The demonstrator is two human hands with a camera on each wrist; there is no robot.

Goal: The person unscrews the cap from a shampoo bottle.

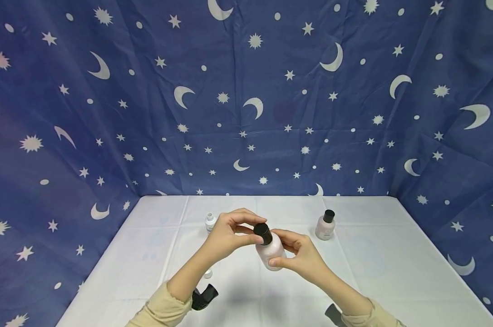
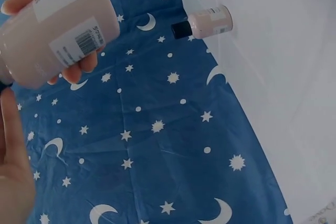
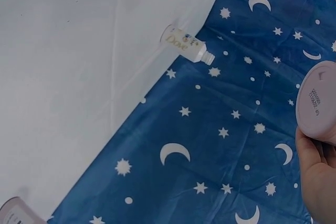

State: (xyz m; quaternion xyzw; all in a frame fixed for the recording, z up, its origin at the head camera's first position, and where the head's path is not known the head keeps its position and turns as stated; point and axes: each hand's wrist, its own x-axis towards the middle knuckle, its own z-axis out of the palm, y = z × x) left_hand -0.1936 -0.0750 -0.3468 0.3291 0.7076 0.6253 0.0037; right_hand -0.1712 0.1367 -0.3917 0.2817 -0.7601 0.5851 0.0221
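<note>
A pale pink bottle (image 1: 269,254) with a black cap (image 1: 263,233) is held up, tilted, above the table. My left hand (image 1: 229,232) pinches the cap between thumb and fingers. Around the bottle's body my right hand (image 1: 303,258) keeps its grip, thumb on the near side. The left wrist view shows white labels and a barcode on this bottle (image 2: 63,30); its base (image 3: 316,100) faces the right wrist camera. Behind the left hand stands a white Dove bottle (image 1: 209,222), its threaded neck uncapped. A small white cap (image 1: 208,274) lies near the left forearm.
A second pink bottle (image 1: 325,227) with a black cap stands upright to the right of the hands. White cloth covers the table (image 1: 365,263). A blue curtain (image 1: 250,113) with moons and stars hangs behind and at both sides.
</note>
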